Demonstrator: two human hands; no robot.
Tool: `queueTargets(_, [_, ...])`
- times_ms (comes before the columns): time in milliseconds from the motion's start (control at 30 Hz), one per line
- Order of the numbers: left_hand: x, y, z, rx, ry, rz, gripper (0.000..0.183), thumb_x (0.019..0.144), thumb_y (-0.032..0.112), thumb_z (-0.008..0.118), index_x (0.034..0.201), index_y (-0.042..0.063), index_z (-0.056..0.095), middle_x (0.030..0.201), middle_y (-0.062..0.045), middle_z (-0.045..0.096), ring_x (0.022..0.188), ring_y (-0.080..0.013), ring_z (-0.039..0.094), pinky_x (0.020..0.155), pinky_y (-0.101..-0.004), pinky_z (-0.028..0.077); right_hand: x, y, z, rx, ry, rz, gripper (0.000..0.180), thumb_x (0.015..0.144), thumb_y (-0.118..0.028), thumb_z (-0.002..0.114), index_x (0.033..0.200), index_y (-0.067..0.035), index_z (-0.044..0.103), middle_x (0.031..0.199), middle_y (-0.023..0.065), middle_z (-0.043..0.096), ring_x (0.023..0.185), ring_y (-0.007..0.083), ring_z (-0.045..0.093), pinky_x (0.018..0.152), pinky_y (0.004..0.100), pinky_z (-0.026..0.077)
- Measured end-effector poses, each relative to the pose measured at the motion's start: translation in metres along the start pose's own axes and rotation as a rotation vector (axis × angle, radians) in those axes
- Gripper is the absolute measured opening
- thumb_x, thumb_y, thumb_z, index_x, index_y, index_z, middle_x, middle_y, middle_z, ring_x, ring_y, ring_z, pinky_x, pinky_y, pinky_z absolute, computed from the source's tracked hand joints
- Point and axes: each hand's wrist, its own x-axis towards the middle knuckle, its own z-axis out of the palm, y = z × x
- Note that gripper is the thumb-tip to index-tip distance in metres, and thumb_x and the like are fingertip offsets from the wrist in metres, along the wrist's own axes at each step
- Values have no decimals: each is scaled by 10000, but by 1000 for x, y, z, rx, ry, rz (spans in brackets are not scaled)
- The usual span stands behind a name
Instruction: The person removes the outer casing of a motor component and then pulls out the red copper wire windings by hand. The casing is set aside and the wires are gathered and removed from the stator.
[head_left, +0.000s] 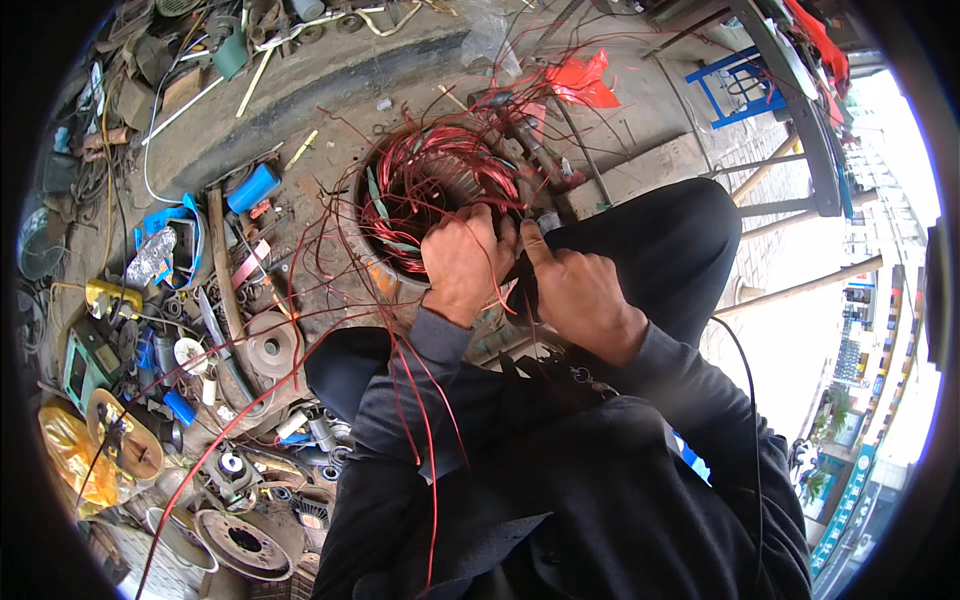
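A round motor stator (367, 264) with red enamelled copper windings (439, 142) sits on the floor between my knees. My left hand (466, 259) bends over its near right rim, fingers curled at the winding; whether a wire is pinched there is hidden. Just right of it is my right hand (574, 289), index finger extended towards the same rim and the other fingers curled. A thin dark item lies by that fingertip, too small to name. Long loose red wires (431, 450) fan out from the stator, several across my left sleeve and lap. Green strips show among the windings.
Left of the stator lie a wooden handle (223, 262), a grinding disc (271, 345), a blue cylinder (253, 188) and many motor parts. A red plastic bag (585, 81) and metal bars lie beyond it. A blue metal frame (739, 86) stands at upper right, near a bench leg.
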Motion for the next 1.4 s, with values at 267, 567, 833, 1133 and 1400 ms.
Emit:
queueTargets(267, [0,-3,0,38,-13,25,300,875,341,721,829,55,641,755,-138,690,665,-334,698,581,-450,566,6,32,1,178,-58,36,613,955,-155,620,1536,-58,451,855,254,708,767,429,711,707,560,566])
queueTargets(567, [2,2,-3,21,59,-4,262,846,295,743,832,46,664,751,-139,693,638,-324,696,581,-433,564,36,88,-32,641,-129,-183,466,973,-96,646,1436,-81,599,864,239,657,692,320,624,698,377,513])
queueTargets(833, [2,3,-7,19,-29,-22,251,863,282,738,857,35,696,778,-171,714,663,-361,702,608,-456,566,6,25,34,260,-17,-25,653,950,-110,584,1546,27,354,806,298,688,741,469,704,684,567,555])
queueTargets(1133, [3,1,-11,-76,-36,-40,201,851,234,729,855,39,680,793,-159,696,722,-363,698,626,-451,558,-3,8,58,1049,17,563,412,1097,-385,527,1103,20,604,846,236,704,837,396,700,737,455,538])
queueTargets(1400, [2,-7,-21,-128,-112,3,157,806,148,627,908,38,673,798,-176,702,751,-397,704,651,-492,563,11,-27,85,1335,-49,612,479,1128,-443,421,1016,-5,579,673,120,588,585,249,640,519,397,471])
